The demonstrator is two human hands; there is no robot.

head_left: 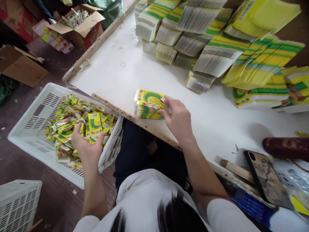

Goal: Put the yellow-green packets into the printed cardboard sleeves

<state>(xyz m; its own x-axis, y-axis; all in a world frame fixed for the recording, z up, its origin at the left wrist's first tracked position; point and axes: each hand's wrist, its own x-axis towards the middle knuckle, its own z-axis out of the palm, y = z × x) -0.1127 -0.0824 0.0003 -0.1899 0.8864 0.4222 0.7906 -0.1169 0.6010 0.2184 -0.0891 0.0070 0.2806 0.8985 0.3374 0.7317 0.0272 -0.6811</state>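
My left hand (88, 145) is over the white plastic crate (31, 135), thumb and fingers spread wide. Just beyond its fingertips is a small yellow-green box (94, 124), apparently loose above many similar small boxes (64, 129) in the crate. On the white table, close to its front edge, sits a stack of flattened yellow-green cartons (149, 103). My right hand (177, 116) has its thumb and fingers curled at the right end of this stack, gripping a carton there. The palm side of that hand is partly hidden.
Large piles of flat cartons (217, 48) rise at the table's back right. A phone (265, 177) and a dark red cylinder (287, 148) lie at the right. Cardboard boxes (21, 66) and another crate (19, 206) stand on the floor. Wooden strips edge the table (103, 64).
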